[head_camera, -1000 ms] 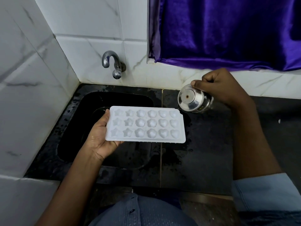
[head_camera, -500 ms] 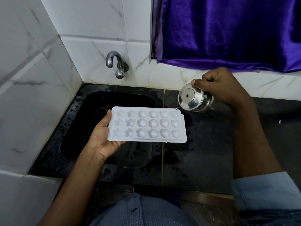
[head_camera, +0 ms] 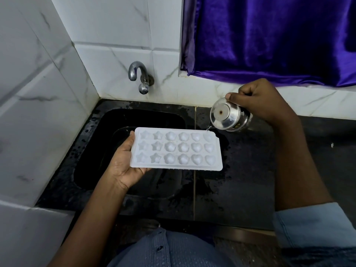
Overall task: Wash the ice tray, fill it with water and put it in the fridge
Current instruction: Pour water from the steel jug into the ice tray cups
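Observation:
A white ice tray (head_camera: 176, 149) with star, round and heart moulds is held level over the black sink (head_camera: 107, 135). My left hand (head_camera: 124, 162) grips its left end from below, thumb along the edge. My right hand (head_camera: 258, 100) holds a small steel cup (head_camera: 229, 117) tilted on its side, its base facing me. A thin stream of water runs from the cup's rim onto the tray's far right corner.
A steel tap (head_camera: 139, 78) juts from the white tiled wall behind the sink. The wet black countertop (head_camera: 240, 180) extends to the right. A purple curtain (head_camera: 269, 39) hangs above the counter. White tiled wall closes the left side.
Both hands and the tray keep nearly the same pose. The cup stays tilted with water still trickling onto the tray's far right corner.

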The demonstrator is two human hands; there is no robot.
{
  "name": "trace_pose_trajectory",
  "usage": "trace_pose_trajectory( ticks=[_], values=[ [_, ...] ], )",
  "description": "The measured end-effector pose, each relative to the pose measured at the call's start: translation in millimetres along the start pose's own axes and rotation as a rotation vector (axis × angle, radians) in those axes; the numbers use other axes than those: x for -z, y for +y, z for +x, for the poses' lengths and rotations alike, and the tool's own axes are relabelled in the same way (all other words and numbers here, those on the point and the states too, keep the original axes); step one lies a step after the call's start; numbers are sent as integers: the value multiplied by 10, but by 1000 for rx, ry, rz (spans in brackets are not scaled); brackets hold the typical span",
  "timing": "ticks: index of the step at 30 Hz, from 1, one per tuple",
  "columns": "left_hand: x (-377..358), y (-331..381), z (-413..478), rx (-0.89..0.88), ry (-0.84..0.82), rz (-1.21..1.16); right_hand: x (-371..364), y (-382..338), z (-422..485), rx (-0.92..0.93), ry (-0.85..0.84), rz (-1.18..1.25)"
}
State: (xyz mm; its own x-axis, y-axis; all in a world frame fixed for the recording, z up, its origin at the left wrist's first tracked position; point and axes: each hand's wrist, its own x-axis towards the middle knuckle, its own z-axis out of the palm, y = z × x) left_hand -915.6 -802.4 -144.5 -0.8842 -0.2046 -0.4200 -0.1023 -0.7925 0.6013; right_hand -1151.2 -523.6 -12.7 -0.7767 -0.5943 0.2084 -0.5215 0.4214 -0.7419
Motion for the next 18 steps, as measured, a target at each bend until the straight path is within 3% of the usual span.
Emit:
trace_pose_trajectory(
  ticks=[18],
  values=[
    [107, -45, -28, -3, -15, -4, -180, -211, 43, 33, -18, 4]
  ],
)
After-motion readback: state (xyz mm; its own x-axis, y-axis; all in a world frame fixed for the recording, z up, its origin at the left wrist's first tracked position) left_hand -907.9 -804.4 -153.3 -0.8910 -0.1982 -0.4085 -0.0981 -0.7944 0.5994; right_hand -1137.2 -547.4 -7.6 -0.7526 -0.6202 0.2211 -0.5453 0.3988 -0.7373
